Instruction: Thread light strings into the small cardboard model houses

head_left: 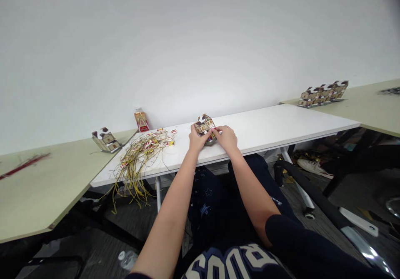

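A small brown and beige model house (204, 123) with a dark and white roof is held up at the front edge of the white table. My left hand (196, 139) grips its left side, fingers closed round it. On the other side, my right hand (227, 138) pinches the lower right part of the house, with a small red and white spot by the fingertips. What lies behind the fingers is hidden. To the left of my hands spreads a tangle of yellow strings (140, 156) with small red, white and yellow pieces among them.
A similar house (108, 140) stands on the left table (37, 200). Several more stand in a row (323, 94) on the right table. A red and tan carton (141, 121) is by the wall. A plastic bottle (128, 259) lies on the floor; a person's shoe (314, 168) is at right.
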### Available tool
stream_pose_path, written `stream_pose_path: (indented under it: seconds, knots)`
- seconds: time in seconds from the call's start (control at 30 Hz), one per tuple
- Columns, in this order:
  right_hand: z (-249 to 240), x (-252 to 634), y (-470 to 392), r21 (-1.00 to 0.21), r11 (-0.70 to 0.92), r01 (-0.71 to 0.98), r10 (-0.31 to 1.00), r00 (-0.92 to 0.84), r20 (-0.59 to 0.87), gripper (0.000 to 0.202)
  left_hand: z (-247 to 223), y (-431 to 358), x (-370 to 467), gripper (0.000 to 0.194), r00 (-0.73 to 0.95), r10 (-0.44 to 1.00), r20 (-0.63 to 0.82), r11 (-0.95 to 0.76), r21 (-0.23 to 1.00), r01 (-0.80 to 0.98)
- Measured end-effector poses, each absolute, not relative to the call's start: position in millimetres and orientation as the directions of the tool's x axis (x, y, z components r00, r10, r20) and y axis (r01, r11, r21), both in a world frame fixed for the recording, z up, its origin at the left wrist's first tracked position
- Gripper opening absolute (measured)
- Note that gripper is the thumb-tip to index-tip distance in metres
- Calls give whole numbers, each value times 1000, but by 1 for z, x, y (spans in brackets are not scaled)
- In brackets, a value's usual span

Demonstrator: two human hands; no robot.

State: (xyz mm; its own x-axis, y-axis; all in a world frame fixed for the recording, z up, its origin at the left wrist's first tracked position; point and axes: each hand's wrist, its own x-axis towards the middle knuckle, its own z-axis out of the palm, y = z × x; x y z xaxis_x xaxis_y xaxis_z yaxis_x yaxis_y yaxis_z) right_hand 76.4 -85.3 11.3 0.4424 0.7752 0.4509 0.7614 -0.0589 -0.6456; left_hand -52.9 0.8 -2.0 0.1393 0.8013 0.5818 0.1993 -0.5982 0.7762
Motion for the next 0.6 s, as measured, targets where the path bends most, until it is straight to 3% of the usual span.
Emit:
stream_pose_path:
  seconds: [0.6]
  knots:
    - [15, 77, -89, -649, -90, 755, 809, 436, 395, 32, -5, 5, -56, 68, 214, 759, 615, -650, 737, 187]
